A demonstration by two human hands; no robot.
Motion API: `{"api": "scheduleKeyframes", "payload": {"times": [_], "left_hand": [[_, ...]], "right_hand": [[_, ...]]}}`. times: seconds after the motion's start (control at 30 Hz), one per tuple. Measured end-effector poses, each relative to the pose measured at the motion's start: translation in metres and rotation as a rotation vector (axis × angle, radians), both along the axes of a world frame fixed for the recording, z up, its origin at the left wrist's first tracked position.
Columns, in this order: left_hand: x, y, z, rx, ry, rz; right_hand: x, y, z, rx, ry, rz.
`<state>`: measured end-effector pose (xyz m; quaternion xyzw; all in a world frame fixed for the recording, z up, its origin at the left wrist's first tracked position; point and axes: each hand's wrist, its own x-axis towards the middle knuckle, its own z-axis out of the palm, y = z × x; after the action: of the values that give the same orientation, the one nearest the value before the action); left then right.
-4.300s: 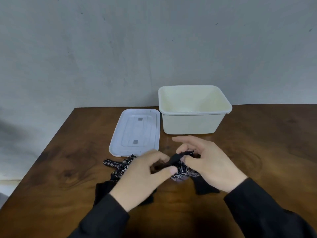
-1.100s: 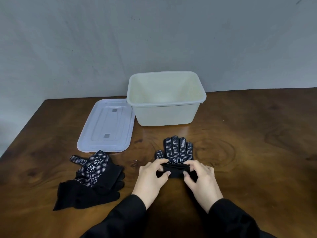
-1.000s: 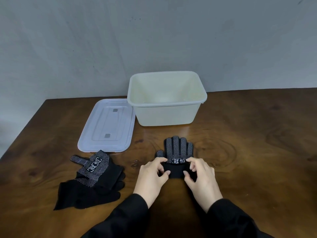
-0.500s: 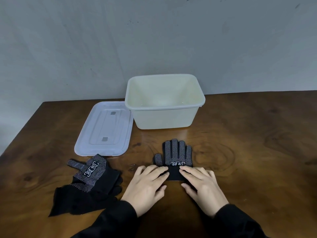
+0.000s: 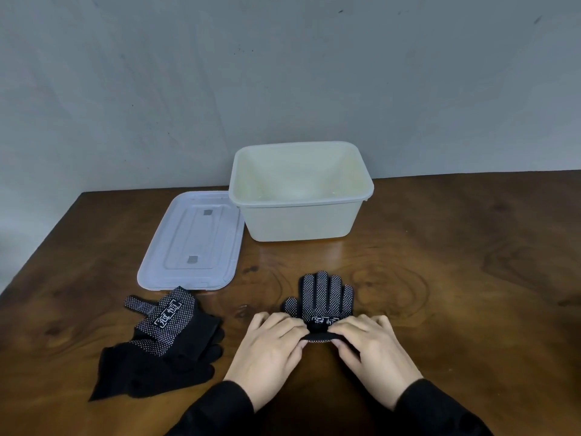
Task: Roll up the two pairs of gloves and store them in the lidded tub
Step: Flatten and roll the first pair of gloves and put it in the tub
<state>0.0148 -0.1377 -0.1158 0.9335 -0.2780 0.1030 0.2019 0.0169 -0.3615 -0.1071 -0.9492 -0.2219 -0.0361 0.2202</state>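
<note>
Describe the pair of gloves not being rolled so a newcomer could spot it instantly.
Find the cream tub at the wooden table's far edge, then the clear lid beside it. Just nearer than the lid lies a crumpled black dotted glove pile, untouched by either hand.

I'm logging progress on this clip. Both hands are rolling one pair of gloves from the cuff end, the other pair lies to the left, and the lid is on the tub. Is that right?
Not quite: the lid is off, lying flat on the table just left of the open tub, as the head view shows. The rest holds: the left hand and right hand roll the dotted gloves from the cuff end, and the other pair lies to the left.
</note>
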Motion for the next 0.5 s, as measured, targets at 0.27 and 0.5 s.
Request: {"api": "scheduleKeyframes", "payload": {"times": [0.27, 0.5], "left_hand": [[0.026, -0.013, 0.017, -0.257, 0.363, 0.236], [0.037, -0.011, 0.004, -0.268, 0.332, 0.319]], "right_hand": [[0.024, 0.002, 0.014, 0.373, 0.394, -0.254], [0.022, 0.011, -0.008, 0.029, -0.129, -0.15]]}}
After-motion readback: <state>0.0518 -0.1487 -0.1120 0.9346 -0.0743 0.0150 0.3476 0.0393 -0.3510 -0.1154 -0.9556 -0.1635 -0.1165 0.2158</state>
